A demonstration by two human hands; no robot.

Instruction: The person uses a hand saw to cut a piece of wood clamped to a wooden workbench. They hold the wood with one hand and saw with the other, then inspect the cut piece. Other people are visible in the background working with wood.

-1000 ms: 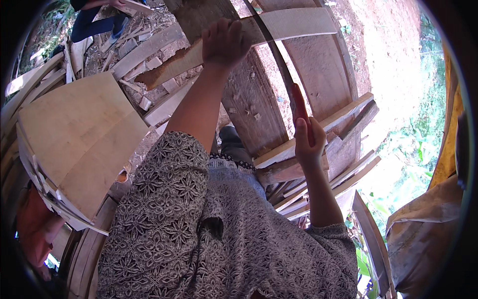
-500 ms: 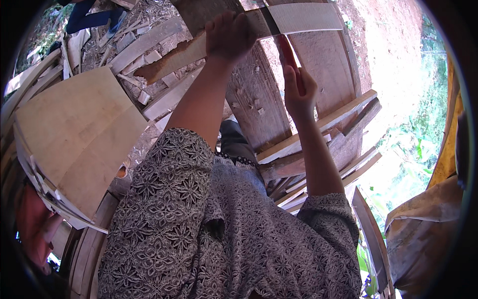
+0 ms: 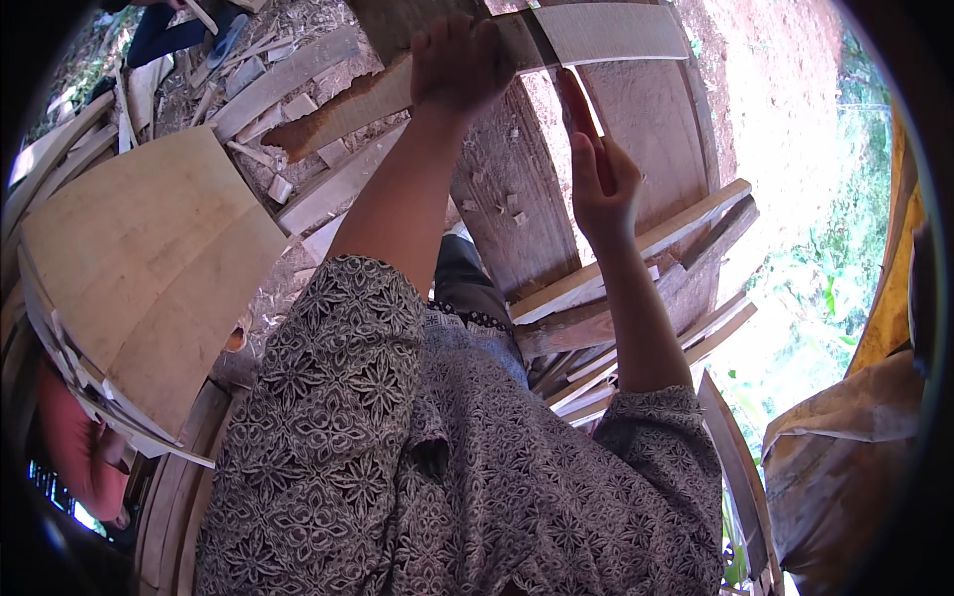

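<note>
My left hand point(image 3: 462, 68) presses down on a thin wooden board point(image 3: 618, 35) that lies crosswise over wide planks, its fingers bent over the board's far side. The board's pale end sticks out to the right, and its left end has a rough brown edge. In my right hand point(image 3: 608, 187) is the red handle of a hand tool point(image 3: 579, 104) with a narrow dark blade. The blade lies across the board just right of my left hand. Its far end and cutting edge are too unclear to tell a saw from a knife.
Beneath the board stand broad planks point(image 3: 512, 199) with wood chips on them. A stack of thin plywood sheets point(image 3: 149, 268) is at the left. Scrap wood covers the ground at upper left, near another person's leg point(image 3: 159, 38). Several timber strips point(image 3: 636, 253) lie at the right.
My right hand and the tool have shifted slightly to the right and nearer to me. My left hand stays on the board. At upper left, the other person's stick has come into view.
</note>
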